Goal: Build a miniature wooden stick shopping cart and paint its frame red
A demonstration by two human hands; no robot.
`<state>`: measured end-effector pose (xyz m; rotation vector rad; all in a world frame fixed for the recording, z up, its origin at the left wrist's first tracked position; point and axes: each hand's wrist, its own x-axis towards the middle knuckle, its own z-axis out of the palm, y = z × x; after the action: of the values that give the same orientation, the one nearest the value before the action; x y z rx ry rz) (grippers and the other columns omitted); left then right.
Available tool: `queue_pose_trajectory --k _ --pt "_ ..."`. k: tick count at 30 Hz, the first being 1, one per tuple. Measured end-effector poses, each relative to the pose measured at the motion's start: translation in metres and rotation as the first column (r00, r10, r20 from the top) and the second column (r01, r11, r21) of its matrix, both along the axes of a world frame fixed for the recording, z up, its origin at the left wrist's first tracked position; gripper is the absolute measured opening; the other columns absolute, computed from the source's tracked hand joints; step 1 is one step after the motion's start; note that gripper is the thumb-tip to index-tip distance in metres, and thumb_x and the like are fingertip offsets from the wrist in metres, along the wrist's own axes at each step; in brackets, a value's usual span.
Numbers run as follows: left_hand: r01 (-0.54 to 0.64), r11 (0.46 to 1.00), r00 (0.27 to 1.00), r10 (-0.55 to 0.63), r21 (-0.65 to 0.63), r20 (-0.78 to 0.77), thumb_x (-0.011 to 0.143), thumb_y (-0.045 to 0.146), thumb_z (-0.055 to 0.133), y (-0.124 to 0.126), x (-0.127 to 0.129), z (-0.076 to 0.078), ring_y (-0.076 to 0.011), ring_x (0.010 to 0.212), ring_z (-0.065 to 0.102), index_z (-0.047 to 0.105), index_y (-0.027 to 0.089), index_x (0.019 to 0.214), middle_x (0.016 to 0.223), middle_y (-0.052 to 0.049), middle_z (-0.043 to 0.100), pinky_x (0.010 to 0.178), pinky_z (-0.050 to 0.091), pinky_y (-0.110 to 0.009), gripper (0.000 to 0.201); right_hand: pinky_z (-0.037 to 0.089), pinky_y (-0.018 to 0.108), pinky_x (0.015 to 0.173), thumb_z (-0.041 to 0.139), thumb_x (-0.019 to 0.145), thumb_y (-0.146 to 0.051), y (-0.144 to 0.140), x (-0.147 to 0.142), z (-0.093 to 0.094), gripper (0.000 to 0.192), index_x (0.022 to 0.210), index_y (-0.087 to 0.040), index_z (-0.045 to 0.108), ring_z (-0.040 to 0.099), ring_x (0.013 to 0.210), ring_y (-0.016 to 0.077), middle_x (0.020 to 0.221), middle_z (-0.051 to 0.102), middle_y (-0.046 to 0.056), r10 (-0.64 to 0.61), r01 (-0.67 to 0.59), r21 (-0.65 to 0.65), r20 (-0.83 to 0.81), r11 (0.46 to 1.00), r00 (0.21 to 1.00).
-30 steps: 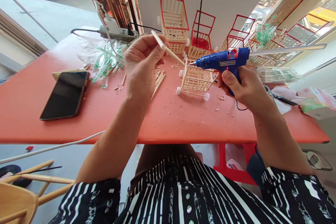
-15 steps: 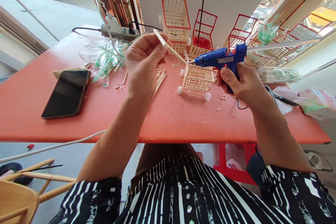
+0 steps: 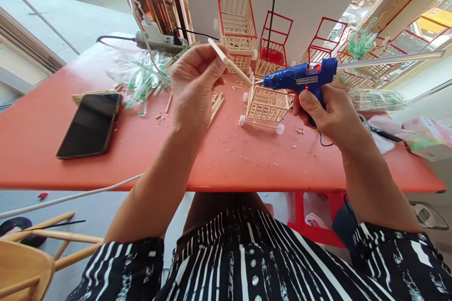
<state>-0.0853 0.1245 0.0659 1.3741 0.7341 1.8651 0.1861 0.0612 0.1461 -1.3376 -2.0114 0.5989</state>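
Observation:
My left hand (image 3: 199,77) pinches pale wooden sticks (image 3: 239,71) that meet at an angle. The far end of the lower stick meets the tip of a blue hot glue gun (image 3: 295,76); whether they touch I cannot tell. My right hand (image 3: 330,110) is wrapped around the gun's handle, its red light lit and a long clear glue stick (image 3: 391,59) jutting from the back. Just under the nozzle stands a small cart of wooden sticks (image 3: 267,107) with white wheels. Loose sticks (image 3: 216,107) lie beside my left wrist.
Finished-looking carts with red rims (image 3: 237,14) stand along the back. At left on the red table (image 3: 169,164) lie a black phone (image 3: 90,124), plastic wrappers (image 3: 146,75) and a power strip (image 3: 160,41). Bundled sticks (image 3: 376,99) and black-handled scissors (image 3: 383,134) are at right.
The glue gun in my right hand has shifted slightly right, its rear tilting up a little. My left hand and its sticks have moved a touch to the right.

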Motion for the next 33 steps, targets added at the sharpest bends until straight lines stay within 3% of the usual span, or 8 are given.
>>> queue_pose_trajectory --k 10,24,33 --pt "0.002 1.0 0.997 -0.002 0.003 0.083 0.08 0.046 0.096 0.007 0.002 -0.002 -0.0227 0.078 0.066 0.087 0.048 0.09 0.095 0.0 0.08 0.063 0.05 -0.042 0.013 0.038 0.037 0.051 0.061 0.092 -0.093 0.0 0.005 -0.003 0.07 0.074 -0.026 0.066 0.053 0.06 0.0166 0.072 0.063 0.006 -0.001 0.001 -0.032 -0.004 1.0 1.0" --pt "0.005 0.999 0.997 -0.002 0.031 -0.074 0.091 0.061 0.085 0.005 -0.004 -0.004 -0.028 0.09 0.074 0.081 0.046 0.103 0.099 -0.001 0.083 0.064 0.051 -0.045 0.019 0.036 0.036 0.053 0.059 0.098 -0.089 0.003 -0.003 0.003 0.067 0.076 -0.026 0.064 0.051 0.059 0.0154 0.065 0.059 0.002 0.009 -0.01 0.014 0.049 1.0 0.999" --pt "0.024 1.0 1.0 -0.023 0.02 -0.02 0.09 0.056 0.088 0.003 -0.003 -0.002 -0.0279 0.093 0.075 0.082 0.046 0.103 0.1 -0.001 0.083 0.066 0.054 -0.045 0.017 0.039 0.037 0.055 0.062 0.096 -0.089 0.007 -0.001 0.001 0.067 0.076 -0.025 0.064 0.053 0.06 0.016 0.068 0.062 0.004 -0.034 0.033 0.013 0.025 0.999 0.999"
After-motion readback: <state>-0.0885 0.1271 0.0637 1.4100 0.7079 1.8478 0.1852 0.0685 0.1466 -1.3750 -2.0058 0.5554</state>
